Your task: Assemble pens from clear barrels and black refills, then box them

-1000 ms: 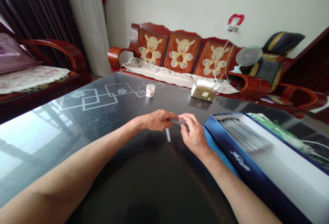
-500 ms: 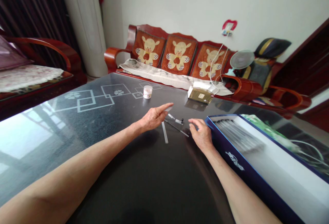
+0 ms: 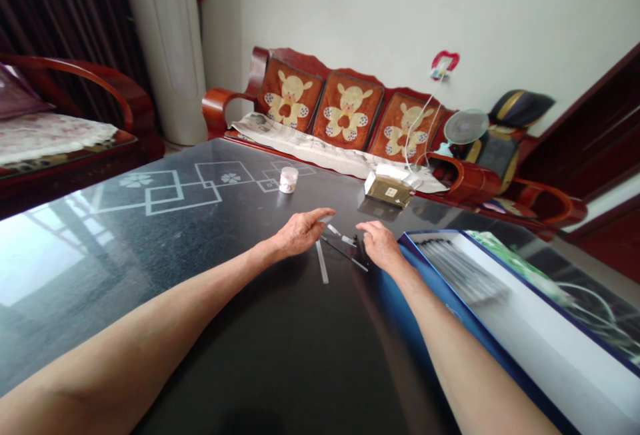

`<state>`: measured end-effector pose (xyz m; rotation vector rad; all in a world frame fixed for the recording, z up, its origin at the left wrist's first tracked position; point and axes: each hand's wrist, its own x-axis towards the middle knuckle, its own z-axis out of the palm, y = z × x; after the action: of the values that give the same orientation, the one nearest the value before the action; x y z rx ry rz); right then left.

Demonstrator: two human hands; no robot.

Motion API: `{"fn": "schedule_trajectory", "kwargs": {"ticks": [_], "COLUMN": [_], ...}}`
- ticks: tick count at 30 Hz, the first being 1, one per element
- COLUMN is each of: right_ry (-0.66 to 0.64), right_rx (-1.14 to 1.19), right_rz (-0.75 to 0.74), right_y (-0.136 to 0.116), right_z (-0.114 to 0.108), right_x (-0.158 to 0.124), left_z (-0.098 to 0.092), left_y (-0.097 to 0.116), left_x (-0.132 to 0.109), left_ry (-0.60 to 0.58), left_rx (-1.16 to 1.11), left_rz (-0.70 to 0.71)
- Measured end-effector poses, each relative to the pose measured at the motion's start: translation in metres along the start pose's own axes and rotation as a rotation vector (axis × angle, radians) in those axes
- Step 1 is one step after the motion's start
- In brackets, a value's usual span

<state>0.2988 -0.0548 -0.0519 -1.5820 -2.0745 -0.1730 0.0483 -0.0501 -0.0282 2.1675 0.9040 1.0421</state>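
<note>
My left hand [image 3: 301,231] hovers low over the dark glass table [image 3: 210,268], index finger stretched forward and the other fingers loosely curled, holding nothing I can see. Just under it lies a clear pen barrel [image 3: 323,262]. A thin dark refill [image 3: 345,253] and small pen parts [image 3: 342,234] lie between my hands. My right hand [image 3: 381,246] rests close beside them, fingers bent toward the small parts, touching or nearly touching them; no grip shows.
An open blue box [image 3: 505,315] with white lining and a row of pens stands at the right. A small white jar [image 3: 288,180] and a gold packet [image 3: 387,188] sit farther back. A wooden sofa with bear cushions [image 3: 350,112] lines the wall.
A second ago both hands pinched the pen together. They parted and left the pieces on the table. My right hand has since moved forward toward the small parts.
</note>
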Motion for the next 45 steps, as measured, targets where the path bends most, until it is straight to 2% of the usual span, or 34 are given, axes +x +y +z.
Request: {"fn": "schedule_trajectory", "kwargs": {"ticks": [4,8,10,13,15,17,20,22,25,31,45], "right_ry": [-0.073,-0.09,-0.052,0.093,0.195,0.24,0.209,0.166,0.139,0.191,0.179], "right_rx": [0.026,0.006,0.018,0.091,0.245,0.482,0.802,0.896,0.87,0.71,0.553], "right_rz": [-0.103,-0.113,-0.094,-0.009,0.089,0.18,0.245,0.252,0.215,0.077,-0.117], "right_y": [0.006,0.003,0.004,0.002,-0.005,-0.017,-0.041,-0.053,-0.062,-0.064,-0.068], "right_z": [0.0,-0.001,-0.001,0.0,0.002,0.004,0.007,0.007,0.006,-0.001,-0.004], "right_x": [-0.005,-0.007,-0.008,-0.012,-0.013,-0.013,-0.008,-0.006,-0.006,-0.01,-0.011], "left_z": [0.002,0.006,0.007,0.007,0.007,0.006,0.004,0.003,0.004,0.006,0.003], "left_y": [-0.001,-0.002,-0.002,0.0,0.002,0.004,0.008,0.009,0.007,0.001,0.004], "left_x": [0.0,-0.001,-0.002,-0.003,-0.003,-0.002,-0.002,-0.003,-0.003,-0.003,-0.004], "left_ry": [-0.015,-0.041,-0.049,-0.064,-0.072,-0.085,-0.111,-0.12,-0.117,-0.11,-0.142], "left_rx": [0.007,0.0,-0.006,0.006,0.039,0.075,0.099,0.108,0.116,0.146,0.248], "left_rz": [-0.014,-0.047,-0.055,-0.037,-0.023,-0.012,0.021,0.033,0.042,0.07,0.118]}}
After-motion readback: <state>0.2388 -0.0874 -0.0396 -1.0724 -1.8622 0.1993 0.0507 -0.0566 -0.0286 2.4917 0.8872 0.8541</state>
